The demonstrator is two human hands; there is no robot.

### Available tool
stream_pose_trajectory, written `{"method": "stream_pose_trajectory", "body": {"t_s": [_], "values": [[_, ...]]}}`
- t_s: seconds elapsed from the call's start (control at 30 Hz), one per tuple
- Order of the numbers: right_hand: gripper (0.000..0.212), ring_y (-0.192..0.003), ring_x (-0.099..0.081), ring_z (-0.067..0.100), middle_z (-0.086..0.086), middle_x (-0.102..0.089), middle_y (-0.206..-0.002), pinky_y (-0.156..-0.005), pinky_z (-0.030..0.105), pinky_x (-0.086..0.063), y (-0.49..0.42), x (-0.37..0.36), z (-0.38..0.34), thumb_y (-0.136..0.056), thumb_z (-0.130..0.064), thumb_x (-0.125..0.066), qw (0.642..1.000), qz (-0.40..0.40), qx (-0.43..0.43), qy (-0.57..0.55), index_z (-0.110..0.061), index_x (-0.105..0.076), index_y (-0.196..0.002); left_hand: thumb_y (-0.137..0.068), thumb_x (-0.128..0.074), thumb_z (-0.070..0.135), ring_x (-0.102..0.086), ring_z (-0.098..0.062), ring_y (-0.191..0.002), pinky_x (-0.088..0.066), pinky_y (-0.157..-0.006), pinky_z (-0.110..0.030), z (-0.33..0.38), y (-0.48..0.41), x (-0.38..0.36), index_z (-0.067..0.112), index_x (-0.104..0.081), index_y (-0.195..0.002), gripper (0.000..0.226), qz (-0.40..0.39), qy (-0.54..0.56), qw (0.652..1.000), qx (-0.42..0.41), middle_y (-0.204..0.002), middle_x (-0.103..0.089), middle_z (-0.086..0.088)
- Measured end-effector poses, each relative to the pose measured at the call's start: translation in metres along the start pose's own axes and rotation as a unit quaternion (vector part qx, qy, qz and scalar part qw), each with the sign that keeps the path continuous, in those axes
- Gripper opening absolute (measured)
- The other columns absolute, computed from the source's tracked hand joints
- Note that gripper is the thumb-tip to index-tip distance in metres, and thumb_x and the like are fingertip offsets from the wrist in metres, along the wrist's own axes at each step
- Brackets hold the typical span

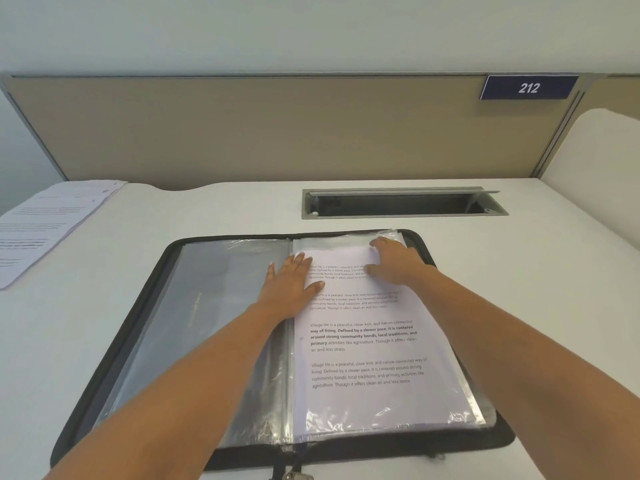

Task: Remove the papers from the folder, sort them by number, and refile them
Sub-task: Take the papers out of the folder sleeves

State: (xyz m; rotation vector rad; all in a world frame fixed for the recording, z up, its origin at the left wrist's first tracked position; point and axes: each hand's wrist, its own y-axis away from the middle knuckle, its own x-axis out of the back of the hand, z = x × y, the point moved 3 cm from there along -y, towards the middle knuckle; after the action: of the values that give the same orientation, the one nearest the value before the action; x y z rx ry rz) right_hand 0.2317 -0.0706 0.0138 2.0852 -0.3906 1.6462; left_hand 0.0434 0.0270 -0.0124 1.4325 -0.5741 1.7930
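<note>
Black zip folder (116,358) lies open on the white bench (554,306) before you, with a printed sheet (367,341) in its right-hand clear sleeve. Your left hand (291,285) presses flat, fingers spread, on the sheet's nine o'clock edge. Your right hand (398,263) covers its one o'clock corner, but I cannot tell whether those fingers pinch it; loose papers (45,226) lie at ten o'clock.

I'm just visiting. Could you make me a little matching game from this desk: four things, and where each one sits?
Things: 1 folder; 2 loose papers; 3 number sign; 4 cable hatch.
Places: a on the partition, upper right; b far left of the desk; c lying open mid-desk; d set into the desk behind the folder.
Pairs: 1-c, 2-b, 3-a, 4-d.
</note>
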Motion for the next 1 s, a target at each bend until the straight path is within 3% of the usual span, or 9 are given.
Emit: {"method": "stream_pose_trajectory", "body": {"t_s": [0.1,0.23,0.33,0.47,0.63,0.83,0.93,1.0], "values": [[0.066,-0.143,-0.019,0.019,0.000,-0.018,-0.157,-0.116,0.049,-0.011,-0.010,0.004,0.003,-0.094,-0.037,-0.052,1.000,-0.011,0.010,-0.026,-0.017,-0.019,-0.149,-0.099,-0.029,0.048,0.002,-0.013,-0.146,0.003,-0.117,-0.047,0.000,-0.010,-0.001,0.019,-0.010,-0.151,0.063,0.000,0.006,1.000,-0.006,-0.159,-0.003,0.002],[0.066,-0.140,-0.027,0.021,0.003,-0.030,-0.152,-0.116,0.047,-0.012,-0.023,0.003,0.005,-0.094,-0.038,-0.051,0.998,0.001,0.012,-0.057,-0.016,-0.021,-0.148,-0.098,-0.028,0.050,-0.001,-0.013,-0.146,0.003,-0.116,-0.049,-0.001,-0.014,-0.007,0.021,-0.012,-0.151,0.061,0.013,0.007,1.000,-0.007,-0.159,-0.006,0.004],[0.059,-0.131,-0.041,0.026,0.005,-0.046,-0.142,-0.113,0.042,-0.021,-0.029,-0.002,0.002,-0.094,-0.036,-0.053,0.998,0.015,0.030,-0.061,-0.015,-0.029,-0.144,-0.099,-0.027,0.049,-0.005,-0.012,-0.145,0.001,-0.116,-0.047,-0.001,-0.011,-0.011,0.023,-0.017,-0.150,0.058,0.052,-0.004,0.999,-0.002,-0.158,-0.011,0.005],[0.047,-0.113,-0.054,0.021,0.001,-0.062,-0.123,-0.094,0.029,-0.040,-0.032,0.000,-0.004,-0.088,-0.029,-0.063,0.989,0.085,0.065,-0.101,-0.017,-0.049,-0.131,-0.099,-0.030,0.048,-0.013,-0.012,-0.144,-0.002,-0.117,-0.045,-0.002,-0.010,-0.014,0.023,-0.025,-0.147,0.054,0.091,0.006,0.996,0.002,-0.155,-0.020,0.005],[0.045,-0.104,-0.054,0.019,0.002,-0.064,-0.107,-0.086,0.025,-0.038,-0.041,0.010,-0.018,-0.084,-0.020,-0.068,0.983,0.094,0.102,-0.116,-0.016,-0.055,-0.127,-0.098,-0.035,0.044,-0.023,-0.014,-0.139,-0.006,-0.116,-0.042,-0.002,-0.010,-0.014,0.020,-0.034,-0.141,0.050,0.128,0.016,0.992,0.000,-0.149,-0.031,0.003],[0.016,-0.091,-0.054,0.017,0.006,-0.064,-0.102,-0.080,0.025,-0.041,-0.056,0.021,-0.036,-0.085,-0.015,-0.064,0.985,0.043,0.140,-0.087,-0.009,-0.069,-0.099,-0.098,-0.037,0.042,-0.028,-0.015,-0.136,-0.009,-0.117,-0.043,-0.002,-0.009,-0.013,0.019,-0.038,-0.137,0.045,0.147,0.024,0.989,-0.007,-0.143,-0.036,0.003],[0.003,-0.088,-0.054,0.018,0.004,-0.060,-0.094,-0.079,0.029,-0.044,-0.059,0.023,-0.044,-0.084,-0.013,-0.062,0.980,0.012,0.135,-0.142,-0.013,-0.060,-0.086,-0.097,-0.037,0.042,-0.030,-0.014,-0.134,-0.010,-0.116,-0.042,-0.002,-0.009,-0.014,0.019,-0.039,-0.135,0.044,0.154,0.031,0.988,-0.008,-0.142,-0.037,0.003],[0.011,-0.077,-0.052,0.017,0.001,-0.059,-0.081,-0.069,0.027,-0.042,-0.061,0.025,-0.048,-0.084,-0.015,-0.061,0.975,-0.024,0.130,-0.177,-0.014,-0.052,-0.079,-0.097,-0.037,0.042,-0.030,-0.014,-0.134,-0.009,-0.116,-0.041,-0.003,-0.009,-0.015,0.019,-0.040,-0.134,0.043,0.156,0.033,0.987,-0.008,-0.142,-0.037,0.004]]}}
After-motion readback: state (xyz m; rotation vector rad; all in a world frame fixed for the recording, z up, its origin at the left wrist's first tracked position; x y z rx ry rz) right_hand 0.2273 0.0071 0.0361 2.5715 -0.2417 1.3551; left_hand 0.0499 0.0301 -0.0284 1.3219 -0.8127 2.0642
